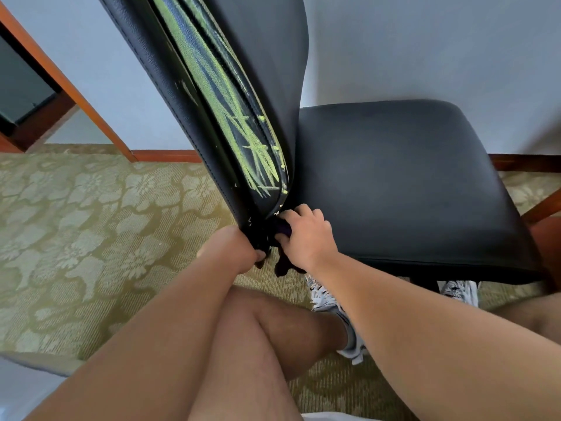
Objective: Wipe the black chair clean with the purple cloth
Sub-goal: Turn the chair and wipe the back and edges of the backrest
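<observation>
Peeking beneath right hand (306, 238): purple cloth (284, 230)

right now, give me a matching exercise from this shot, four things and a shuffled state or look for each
1 left hand
2 right hand
3 chair back
4 carpet

a floral pattern
b yellow-green scribbles
c holds the purple cloth
d grips the chair back's corner

Pairs: 1-d, 2-c, 3-b, 4-a

Both bare forearms reach forward, close together; the left hand (231, 250) grips the black chair (394, 177) at its backrest edge; the right hand (306, 235), fingers curled, clutches the purple cloth (284, 230).
</observation>
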Motion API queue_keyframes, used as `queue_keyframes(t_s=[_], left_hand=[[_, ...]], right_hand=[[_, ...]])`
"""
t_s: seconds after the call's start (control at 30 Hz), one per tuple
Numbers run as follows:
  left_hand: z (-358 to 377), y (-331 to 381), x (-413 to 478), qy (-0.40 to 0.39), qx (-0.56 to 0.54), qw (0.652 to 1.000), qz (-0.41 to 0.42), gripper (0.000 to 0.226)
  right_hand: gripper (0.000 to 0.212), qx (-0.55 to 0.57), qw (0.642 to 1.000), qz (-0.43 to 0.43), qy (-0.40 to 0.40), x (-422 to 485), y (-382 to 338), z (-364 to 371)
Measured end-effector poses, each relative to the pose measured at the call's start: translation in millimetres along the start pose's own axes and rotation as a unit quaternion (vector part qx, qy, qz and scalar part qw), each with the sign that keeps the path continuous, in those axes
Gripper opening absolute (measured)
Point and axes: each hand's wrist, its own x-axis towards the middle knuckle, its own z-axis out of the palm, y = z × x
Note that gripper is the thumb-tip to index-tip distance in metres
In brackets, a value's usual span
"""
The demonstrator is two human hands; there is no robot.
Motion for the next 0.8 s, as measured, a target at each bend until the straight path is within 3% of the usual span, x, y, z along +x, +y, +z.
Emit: queue_keyframes(t_s=[0.1, 0.23, 0.3, 0.6, 0.8], left_hand=[[-15, 2, -8, 0.024, 0.0, 1.0, 0.003, 0.039], [-33, 6, -21, 0.079, -0.05, 0.995, -0.029, 0.05], [-38, 11, -27, 0.076, -0.024, 0.997, -0.014, 0.051], [-40, 24, -40, 0.072, -0.041, 0.996, -0.035, 0.043], [-32, 23, -50, 0.112, -0.08, 0.99, -0.036, 0.034]], right_hand=[[0.037, 0.048, 0.998, 0.021, -0.032, -6, 6, -17], [0.034, 0.046, 0.996, 0.067, -0.024, -20, 17, -42], [0.032, 0.045, 0.995, 0.085, -0.014, -28, 21, -51], [0.018, 0.157, 0.984, 0.086, 0.023, -38, -5, -67], [0.02, 0.256, 0.955, 0.145, -0.024, -25, -19, -54]])
